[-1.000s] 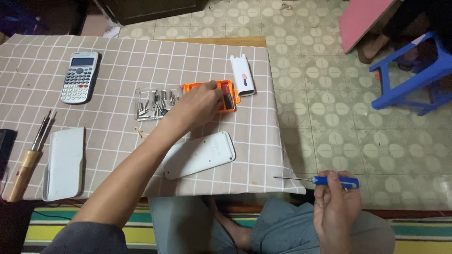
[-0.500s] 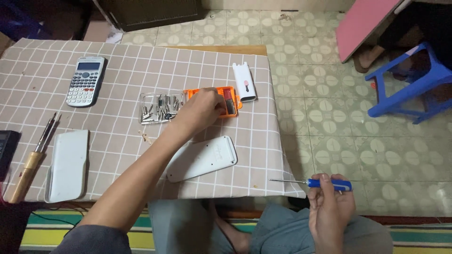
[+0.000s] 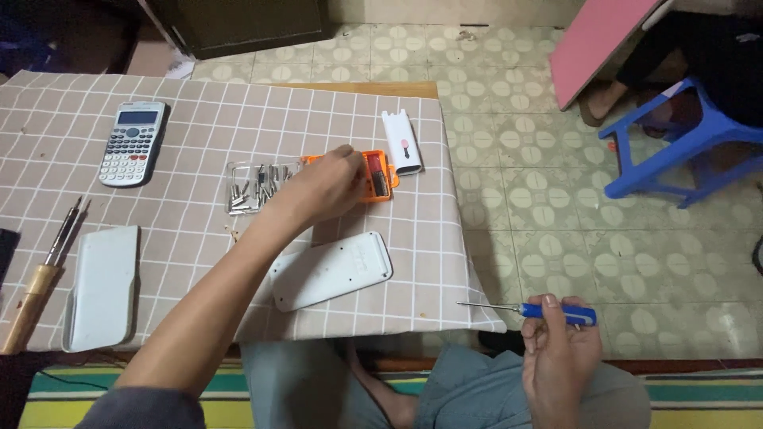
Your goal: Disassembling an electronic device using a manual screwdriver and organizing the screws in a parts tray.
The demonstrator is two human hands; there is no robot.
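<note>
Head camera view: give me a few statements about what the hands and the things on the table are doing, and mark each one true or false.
1. The right hand holds a blue-handled screwdriver off the table's edge. True.
2. The left hand rests on the grey calculator. False: it reaches over the orange bit case, with the calculator far off to the side.
3. Loose metal bits lie beside the orange case. True.
4. The white back cover stands upright. False: it lies flat on the checked tablecloth.
5. A wooden-handled tool lies near the table's left edge. True.

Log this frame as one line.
left hand: on orange bit case | right hand: holds blue screwdriver | table: calculator
</note>
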